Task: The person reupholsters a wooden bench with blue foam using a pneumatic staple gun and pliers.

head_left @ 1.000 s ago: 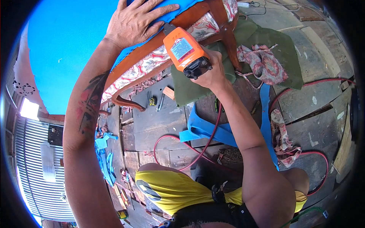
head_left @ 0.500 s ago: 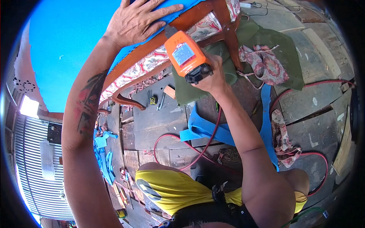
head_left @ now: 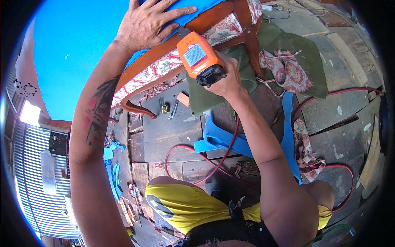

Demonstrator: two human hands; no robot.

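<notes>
My left hand (head_left: 148,24) lies flat with fingers spread on the blue sheet (head_left: 78,53), near its edge along the wooden frame (head_left: 201,22) of a chair or sofa. An orange staple gun (head_left: 195,55) is gripped in my right hand (head_left: 228,80). Its nose meets the blue sheet's edge at the frame, just beside my left thumb. Below the frame's rail shows red-and-white patterned upholstery (head_left: 158,70). The staple gun's handle is mostly hidden by its body and my fingers.
On the board floor lie a tape measure (head_left: 165,108), blue strips (head_left: 224,138), green cloth (head_left: 308,53) and patterned scraps (head_left: 288,72). A red hose (head_left: 181,147) loops across the floor below my right arm. Corrugated metal (head_left: 39,173) stands at the left.
The staple gun has tilted and shifted slightly up and left, its nose still at the frame. My left hand stays almost in place on the blue sheet.
</notes>
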